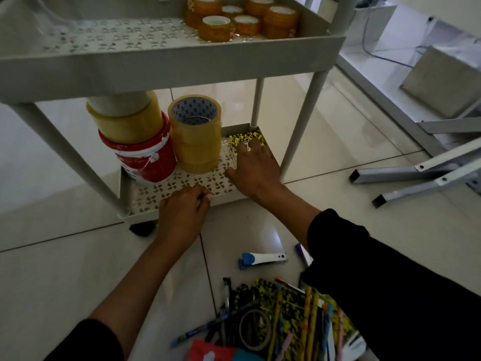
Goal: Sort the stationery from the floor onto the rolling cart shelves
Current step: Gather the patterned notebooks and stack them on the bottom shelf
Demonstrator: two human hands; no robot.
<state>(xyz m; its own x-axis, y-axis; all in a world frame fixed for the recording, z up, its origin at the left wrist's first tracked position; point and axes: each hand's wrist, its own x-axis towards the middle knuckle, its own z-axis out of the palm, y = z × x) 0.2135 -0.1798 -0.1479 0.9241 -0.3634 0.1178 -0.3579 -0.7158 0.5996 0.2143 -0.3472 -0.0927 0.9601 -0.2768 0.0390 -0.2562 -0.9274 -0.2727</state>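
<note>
We take the bottom shelf (pixel 182 182) of the cart as our landmark. Our right hand (pixel 253 169) lies flat and spread on a yellow-and-black speckled notebook (pixel 246 138) in the shelf's far right corner, its long axis running from the front rim back toward the corner post. Our left hand (pixel 182 211) is curled over the shelf's front rim, fingers pressed together; whether it pinches something small we cannot tell.

The rest of the stationery sits on the floor in front of the shelf, toward us and under the right forearm: a pile of pens and notebooks (pixel 273 321) with a thin tape ring on it, and nearer the shelf a blue-and-white stapler (pixel 263 259) lying crosswise (the left hand looks nearer to it, we judge).

Left of the notebook on the shelf stand tape rolls (pixel 195 134). The inner core of one shows a blue printed pattern, too small to read. No other writing is legible.
</note>
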